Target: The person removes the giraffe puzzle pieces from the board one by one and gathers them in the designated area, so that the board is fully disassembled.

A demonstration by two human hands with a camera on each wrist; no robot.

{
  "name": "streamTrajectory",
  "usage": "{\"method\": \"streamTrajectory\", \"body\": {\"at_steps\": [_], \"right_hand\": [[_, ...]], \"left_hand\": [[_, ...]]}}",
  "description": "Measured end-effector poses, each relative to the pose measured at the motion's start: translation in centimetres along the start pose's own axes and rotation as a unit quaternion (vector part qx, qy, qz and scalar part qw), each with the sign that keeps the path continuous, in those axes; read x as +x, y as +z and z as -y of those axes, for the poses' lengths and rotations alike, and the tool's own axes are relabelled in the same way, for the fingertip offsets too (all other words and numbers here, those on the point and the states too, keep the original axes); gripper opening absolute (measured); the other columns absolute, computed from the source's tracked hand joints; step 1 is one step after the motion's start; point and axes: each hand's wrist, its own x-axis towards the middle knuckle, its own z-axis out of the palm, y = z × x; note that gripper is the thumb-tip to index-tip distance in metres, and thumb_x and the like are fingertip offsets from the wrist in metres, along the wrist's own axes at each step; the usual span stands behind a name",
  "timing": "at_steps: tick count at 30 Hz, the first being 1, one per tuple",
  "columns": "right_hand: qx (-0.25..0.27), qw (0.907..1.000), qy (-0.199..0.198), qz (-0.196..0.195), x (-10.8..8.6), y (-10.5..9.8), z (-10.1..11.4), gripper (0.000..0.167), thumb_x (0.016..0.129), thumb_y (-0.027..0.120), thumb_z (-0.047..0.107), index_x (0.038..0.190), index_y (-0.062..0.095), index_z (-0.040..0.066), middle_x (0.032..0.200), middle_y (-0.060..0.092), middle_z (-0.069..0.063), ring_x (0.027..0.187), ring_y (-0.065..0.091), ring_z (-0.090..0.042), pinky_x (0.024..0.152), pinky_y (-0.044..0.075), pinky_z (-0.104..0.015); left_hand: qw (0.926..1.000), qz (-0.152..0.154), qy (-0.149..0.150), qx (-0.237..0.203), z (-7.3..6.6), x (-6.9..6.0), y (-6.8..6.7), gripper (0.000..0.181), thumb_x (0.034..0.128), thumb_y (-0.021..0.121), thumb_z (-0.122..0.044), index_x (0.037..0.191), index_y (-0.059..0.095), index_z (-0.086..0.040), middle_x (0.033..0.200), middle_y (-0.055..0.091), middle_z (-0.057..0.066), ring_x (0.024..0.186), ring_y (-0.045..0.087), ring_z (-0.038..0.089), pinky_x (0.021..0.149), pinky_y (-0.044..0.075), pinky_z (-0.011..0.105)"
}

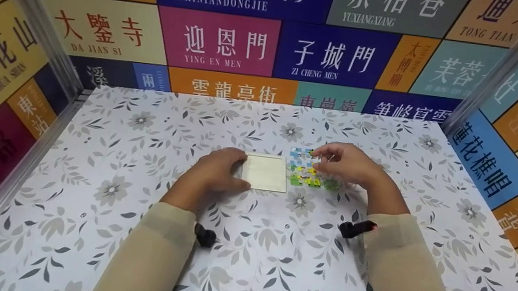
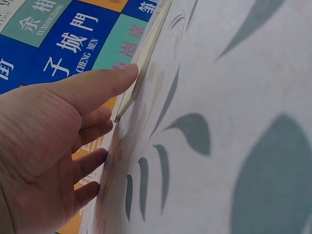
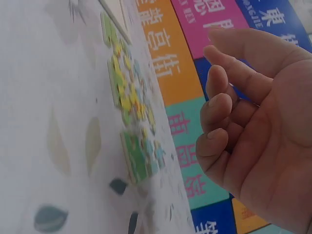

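A cream square puzzle tray [image 1: 266, 173] lies on the table, its inside bare. My left hand [image 1: 219, 170] is at the tray's left side, and in the left wrist view the thumb [image 2: 127, 77] touches its edge while the other fingers spread loosely. Just right of the tray lie several colourful jigsaw pieces [image 1: 295, 179], green and yellow in front, pale blue behind, close together. Above their right part hovers my right hand [image 1: 348, 164]. The right wrist view shows its fingers [image 3: 216, 107] loosely bent, apart from the pieces, with no piece visible between them.
White cloth with grey flowers and leaves covers the table [image 1: 249, 263]. Panels with large characters [image 1: 217, 41] stand behind and at both sides. A small black device [image 1: 205, 235] sits at the left cuff, another [image 1: 352, 228] at the right.
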Motion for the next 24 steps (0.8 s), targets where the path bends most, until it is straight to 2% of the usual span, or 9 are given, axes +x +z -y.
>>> {"method": "streamTrajectory", "body": {"at_steps": [4, 8, 11, 15, 19, 24], "right_hand": [[0.011, 0.9997, -0.022, -0.002, 0.0, 0.5, 1.2, 0.037, 0.098, 0.077, 0.038, 0.131, 0.075, 0.022, 0.109, 0.067, -0.006, 0.095, 0.063, -0.024, 0.084, 0.056, -0.042], [0.016, 0.9995, -0.025, -0.006, 0.4, 0.9, 2.0, 0.032, 0.098, 0.077, 0.041, 0.127, 0.075, 0.028, 0.112, 0.067, -0.004, 0.095, 0.062, -0.023, 0.086, 0.057, -0.045], [0.023, 0.9991, -0.035, -0.008, 0.7, 1.1, 2.6, 0.032, 0.098, 0.078, 0.042, 0.127, 0.075, 0.029, 0.111, 0.067, -0.004, 0.091, 0.061, -0.022, 0.083, 0.057, -0.043], [0.030, 0.9976, -0.063, -0.006, 1.2, 1.7, 3.5, 0.031, 0.099, 0.077, 0.039, 0.128, 0.075, 0.027, 0.110, 0.067, -0.004, 0.088, 0.061, -0.022, 0.078, 0.056, -0.042], [0.035, 0.9962, -0.080, -0.002, 1.8, 2.9, 4.6, 0.031, 0.099, 0.076, 0.040, 0.128, 0.074, 0.029, 0.112, 0.068, -0.003, 0.091, 0.062, -0.022, 0.078, 0.056, -0.043], [0.045, 0.9959, -0.078, 0.001, 2.3, 4.2, 5.6, 0.032, 0.098, 0.076, 0.044, 0.128, 0.074, 0.031, 0.115, 0.069, -0.003, 0.093, 0.063, -0.023, 0.077, 0.055, -0.042]], "left_hand": [[0.9999, 0.000, 0.008, 0.013, 0.2, 0.2, 0.1, 0.081, 0.0858, 0.088, -0.045, 0.157, 0.053, -0.024, 0.167, 0.048, -0.002, 0.159, 0.041, 0.029, 0.133, 0.031, 0.052], [0.9994, -0.004, 0.021, 0.026, 0.3, 0.4, -0.1, 0.084, 0.0867, 0.087, -0.048, 0.158, 0.052, -0.021, 0.168, 0.047, 0.000, 0.158, 0.042, 0.030, 0.133, 0.032, 0.051], [0.9992, -0.011, 0.029, 0.024, 0.4, 0.7, -0.3, 0.086, 0.0868, 0.086, -0.048, 0.160, 0.050, -0.019, 0.168, 0.047, 0.003, 0.158, 0.043, 0.032, 0.133, 0.032, 0.052], [0.9985, -0.022, 0.044, 0.021, 0.6, 0.9, -0.5, 0.085, 0.0918, 0.081, -0.049, 0.162, 0.046, -0.017, 0.170, 0.044, 0.006, 0.158, 0.042, 0.033, 0.133, 0.033, 0.052], [0.9986, -0.038, 0.034, 0.012, 0.8, 0.7, -0.9, 0.082, 0.0947, 0.077, -0.051, 0.163, 0.045, -0.020, 0.171, 0.042, 0.006, 0.158, 0.042, 0.032, 0.132, 0.034, 0.052], [0.9982, -0.056, 0.012, 0.019, 0.8, 0.6, -1.2, 0.080, 0.0947, 0.076, -0.054, 0.163, 0.045, -0.026, 0.169, 0.045, 0.003, 0.153, 0.049, 0.032, 0.128, 0.039, 0.055]]}}
